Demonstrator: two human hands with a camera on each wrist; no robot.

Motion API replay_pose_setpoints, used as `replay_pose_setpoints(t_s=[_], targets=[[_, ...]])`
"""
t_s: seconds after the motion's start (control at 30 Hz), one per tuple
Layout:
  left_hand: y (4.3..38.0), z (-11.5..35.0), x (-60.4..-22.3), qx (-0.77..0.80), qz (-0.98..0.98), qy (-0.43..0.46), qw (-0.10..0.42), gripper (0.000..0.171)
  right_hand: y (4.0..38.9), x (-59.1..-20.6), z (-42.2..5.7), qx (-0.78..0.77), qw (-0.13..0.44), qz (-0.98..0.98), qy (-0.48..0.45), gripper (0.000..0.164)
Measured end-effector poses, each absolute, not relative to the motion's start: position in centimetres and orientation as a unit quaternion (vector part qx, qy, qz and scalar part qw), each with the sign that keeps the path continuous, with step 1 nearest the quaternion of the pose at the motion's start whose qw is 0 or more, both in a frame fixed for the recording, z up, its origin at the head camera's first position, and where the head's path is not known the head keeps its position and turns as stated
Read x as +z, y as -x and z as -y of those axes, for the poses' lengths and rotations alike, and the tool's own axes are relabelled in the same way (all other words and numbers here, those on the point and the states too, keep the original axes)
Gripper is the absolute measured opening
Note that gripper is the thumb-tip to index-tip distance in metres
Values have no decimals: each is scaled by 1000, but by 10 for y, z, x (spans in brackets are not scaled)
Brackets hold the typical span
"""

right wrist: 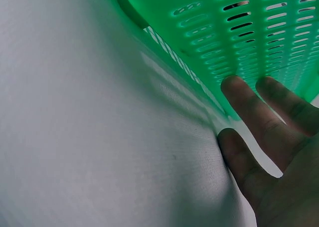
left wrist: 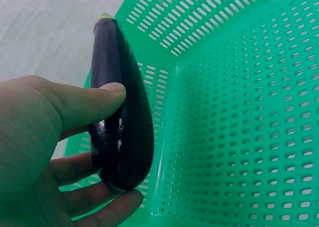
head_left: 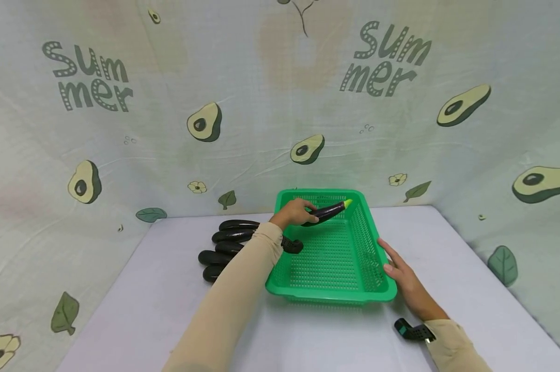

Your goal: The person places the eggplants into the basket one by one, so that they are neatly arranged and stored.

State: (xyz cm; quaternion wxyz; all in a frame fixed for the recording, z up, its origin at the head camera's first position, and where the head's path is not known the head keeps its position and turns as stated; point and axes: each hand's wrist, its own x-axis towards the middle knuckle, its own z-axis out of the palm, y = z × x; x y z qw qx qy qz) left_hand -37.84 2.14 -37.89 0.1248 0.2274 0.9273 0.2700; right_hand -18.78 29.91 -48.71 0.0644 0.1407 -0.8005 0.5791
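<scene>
A dark purple eggplant (head_left: 328, 212) with a pale green tip is in my left hand (head_left: 295, 213), raised over the back part of a green plastic basket (head_left: 331, 296). In the left wrist view, the thumb presses across the eggplant (left wrist: 122, 137) and the fingers curl behind its rounded end. My right hand (head_left: 407, 281) touches the basket's right side, with thumb and index finger at the rim. From the right wrist view, its other fingers (right wrist: 264, 122) stretch out beside the perforated outer wall, the lowest one close to the table.
Several more eggplants (head_left: 233, 236) lie in a loose stack on the white table (head_left: 136, 310), left of the basket and partly hidden behind my left arm. A cloth (head_left: 257, 103) printed with avocados hangs along the table's back and sides.
</scene>
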Motion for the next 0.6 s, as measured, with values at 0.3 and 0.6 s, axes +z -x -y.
replay_pose_setpoints(t_s=[0.3,0.6], targets=[[378,-26,-386,279,-926,-216,132,41,186,-487,-299,580,66,800,-138,59],[382,-24,-387,280,-929,-205,130,40,188,-487,-299,584,68,796,-143,59]])
